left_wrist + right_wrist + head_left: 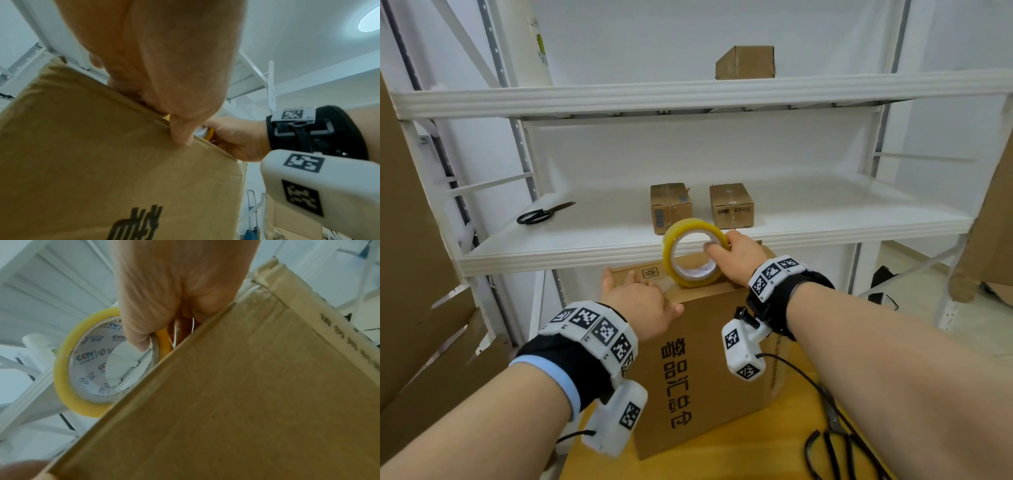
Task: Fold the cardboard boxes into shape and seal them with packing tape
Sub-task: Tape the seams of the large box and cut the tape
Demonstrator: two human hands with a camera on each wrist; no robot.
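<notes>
Left hand (639, 306): fingers flat, pressing on top of the box (702, 363). Right hand (736, 258): curled round the tape (693, 251), thumb in its hole, roll on edge on the box top. Behind: shelf (592, 233) with scissors (542, 214), two small boxes (670, 205).

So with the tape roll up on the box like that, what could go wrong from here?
1. The left hand only presses flat on the box top; a hard pull could shift the box or lift the tape end.
2. The right hand has a thumb-through-core grip on the roll; the strip may run crooked.
3. The scissors lie near the table edge by the right forearm and might get knocked.
</notes>
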